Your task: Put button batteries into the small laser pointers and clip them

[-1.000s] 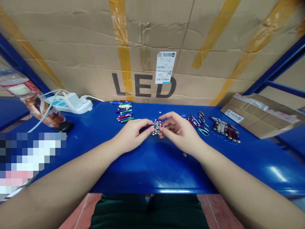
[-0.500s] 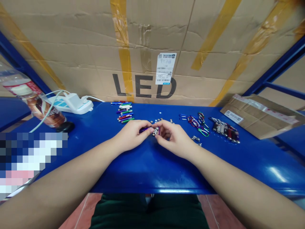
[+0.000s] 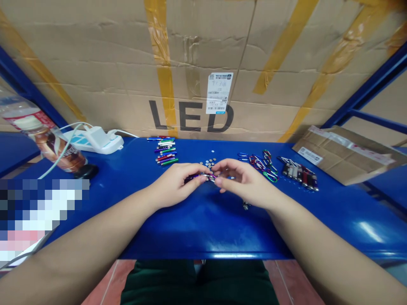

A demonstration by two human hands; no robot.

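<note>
My left hand (image 3: 179,182) is closed around a small purple keychain flashlight (image 3: 191,175), mostly hidden by the fingers. At its right end, shiny metal bits and a purple loop like a carabiner (image 3: 210,176) show between my two hands. The thumb and fingertips of my right hand (image 3: 243,182) pinch this end, with the other fingers curled loosely. Just beyond the fingertips lie several silver button cells (image 3: 210,161). Small metal parts (image 3: 246,205) lie under my right hand, partly covered. Coloured carabiners (image 3: 260,163) are heaped to its right.
Several coloured metal tubes (image 3: 167,151) lie at the back left. Keychain flashlights (image 3: 299,173) form a row at right, beside a small carton (image 3: 343,152). A power strip (image 3: 92,142) and a bottle (image 3: 57,146) are at left. A large LED carton (image 3: 127,84) walls off the back.
My right hand has shifted slightly right and its fingers have loosened a little. The held piece has turned and sits slightly lower. More button cells show; the small metal parts are now largely covered.
</note>
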